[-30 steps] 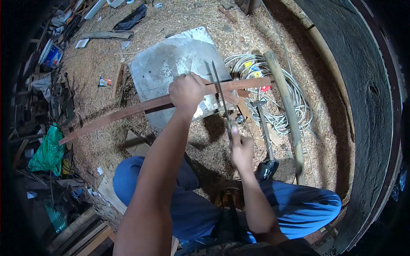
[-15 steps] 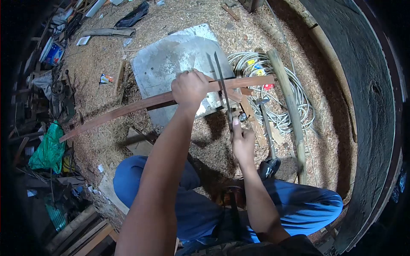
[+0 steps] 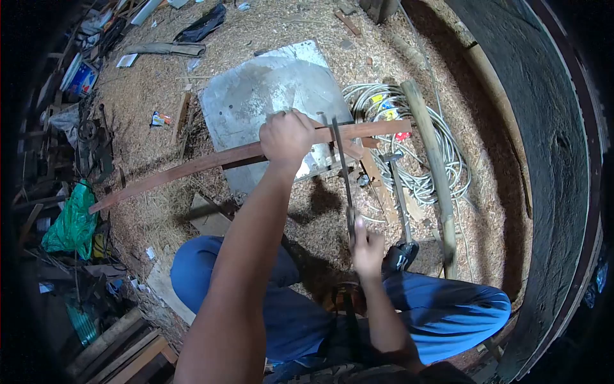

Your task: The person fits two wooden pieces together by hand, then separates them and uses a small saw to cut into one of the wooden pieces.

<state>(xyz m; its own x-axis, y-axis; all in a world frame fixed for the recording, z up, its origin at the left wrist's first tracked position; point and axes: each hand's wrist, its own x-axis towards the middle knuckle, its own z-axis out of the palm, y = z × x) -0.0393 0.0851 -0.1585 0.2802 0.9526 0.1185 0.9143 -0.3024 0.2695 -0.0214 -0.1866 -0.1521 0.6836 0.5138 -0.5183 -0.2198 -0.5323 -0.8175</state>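
A long reddish wooden strip (image 3: pixel 198 164) lies crosswise over a metal-topped block (image 3: pixel 246 96), its left end reaching out past the block. My left hand (image 3: pixel 287 136) is closed round the strip near its middle and presses it down. In my right hand (image 3: pixel 368 248) is the handle of a handsaw (image 3: pixel 346 173), seen nearly edge-on. The saw's dark narrow blade crosses the strip to the right of my left hand, with only a short length beyond the far edge. Under the strip's right part lie small pieces of wood (image 3: pixel 352 148).
To the right are a coil of pale cable (image 3: pixel 457 160), a wooden pole (image 3: pixel 430 153) and a hammer (image 3: pixel 400 195). A large dark timber (image 3: pixel 543 147) borders the right side. Wood shavings cover the ground. A green plastic bag (image 3: pixel 71 221) and scrap lie left.
My right hand has drawn the handsaw back toward my body, so less blade shows beyond the strip. My left hand and the strip have stayed nearly in place.
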